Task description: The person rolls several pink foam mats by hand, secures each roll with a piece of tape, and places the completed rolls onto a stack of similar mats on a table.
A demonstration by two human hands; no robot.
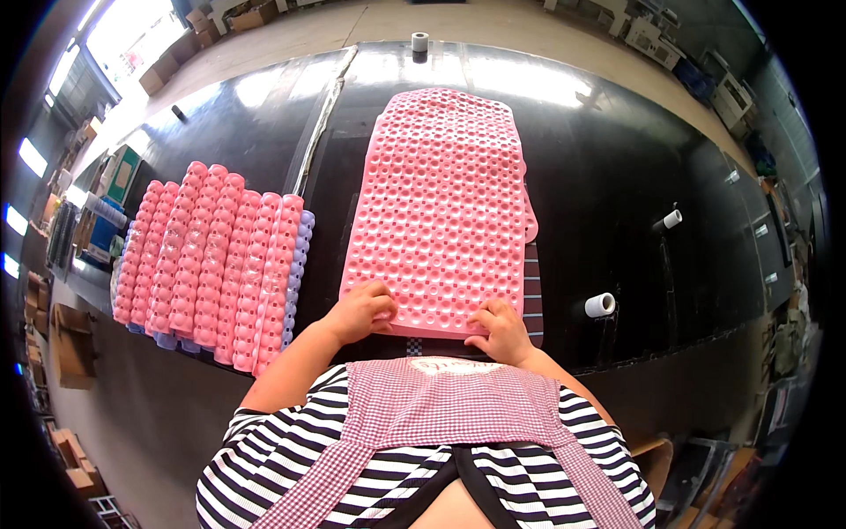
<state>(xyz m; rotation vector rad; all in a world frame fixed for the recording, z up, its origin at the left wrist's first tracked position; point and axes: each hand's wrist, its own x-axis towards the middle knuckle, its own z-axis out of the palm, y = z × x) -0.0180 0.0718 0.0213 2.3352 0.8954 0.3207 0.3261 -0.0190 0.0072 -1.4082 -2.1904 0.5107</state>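
A pink bath mat (436, 212) with rows of round dimples lies flat in front of me, its long side running away from my body. More pink edges show along its right side, so it seems to lie on at least one other mat. My left hand (361, 311) has its fingers curled round the near edge, toward the left corner. At the near right corner, my right hand (500, 331) pinches the same edge between thumb and fingers. Under the mat, a dark strip with pale cross lines (533, 300) peeks out at the right.
Several rolled pink mats (211, 256) are piled at the left, with bluish-purple rolls (302, 256) beside and beneath. White rolls stand or lie on the black table (608, 185): one near right (600, 305), one farther right (673, 219), one at the far edge (419, 41).
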